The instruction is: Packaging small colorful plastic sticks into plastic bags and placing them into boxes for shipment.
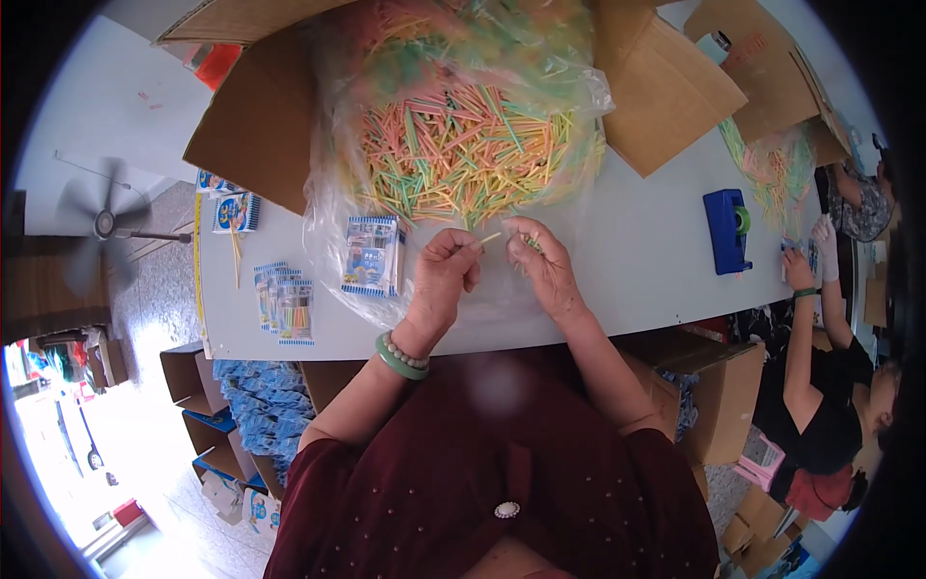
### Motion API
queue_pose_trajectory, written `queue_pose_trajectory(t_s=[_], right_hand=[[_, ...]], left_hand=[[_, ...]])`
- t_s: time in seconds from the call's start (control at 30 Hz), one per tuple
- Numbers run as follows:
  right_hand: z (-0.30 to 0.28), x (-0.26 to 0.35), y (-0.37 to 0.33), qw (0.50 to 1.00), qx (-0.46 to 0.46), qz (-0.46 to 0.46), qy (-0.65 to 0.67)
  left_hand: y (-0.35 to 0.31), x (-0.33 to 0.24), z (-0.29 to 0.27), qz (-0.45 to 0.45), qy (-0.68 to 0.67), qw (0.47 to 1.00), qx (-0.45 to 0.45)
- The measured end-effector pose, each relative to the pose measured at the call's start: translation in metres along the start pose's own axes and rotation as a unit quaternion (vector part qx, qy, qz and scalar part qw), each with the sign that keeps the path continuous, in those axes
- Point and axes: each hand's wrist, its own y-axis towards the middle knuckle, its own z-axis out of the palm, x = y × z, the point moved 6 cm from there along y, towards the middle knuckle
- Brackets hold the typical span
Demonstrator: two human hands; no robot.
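My left hand (444,280) is closed in a pinch on a short pale-yellow stick (491,238), which points toward my other hand. Fingers curled, my right hand (552,280) grips several thin yellow-green sticks (531,244); their lower ends are hidden in the palm. Just beyond both hands spreads a big heap of pink, yellow and green sticks (463,145), lying in a clear plastic bag (328,222). Beside my left hand a stack of flat blue-and-white packets (372,256) rests on the plastic. Farther left, several filled clear packets (289,304) overlap on the table.
Cardboard box flaps (260,125) frame the heap. A blue tape dispenser (725,232) stands on the white table (646,261) at right. A co-worker's hand (798,268) works beyond it. Blue packets (256,405) fill a box below the table's left edge. A fan (104,224) stands far left.
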Motion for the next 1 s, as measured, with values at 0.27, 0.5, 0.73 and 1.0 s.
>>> queue_pose_trajectory(t_s=[0.27, 0.5, 0.73, 1.0], right_hand=[[0.015, 0.020, 0.000, 0.976, -0.002, -0.171, -0.135], [0.033, -0.005, -0.010, 0.967, 0.069, -0.160, -0.185], [0.033, -0.009, -0.009, 0.974, 0.055, -0.122, -0.181], [0.034, -0.001, -0.009, 0.966, 0.095, -0.149, -0.188]], left_hand=[[-0.019, -0.014, 0.000, 0.115, 0.247, 0.960, -0.062], [-0.054, -0.080, -0.051, 0.280, 0.652, 0.662, -0.241], [-0.026, -0.067, -0.124, 0.073, 0.584, 0.745, -0.314], [-0.020, -0.062, -0.147, 0.058, 0.425, 0.843, -0.324]])
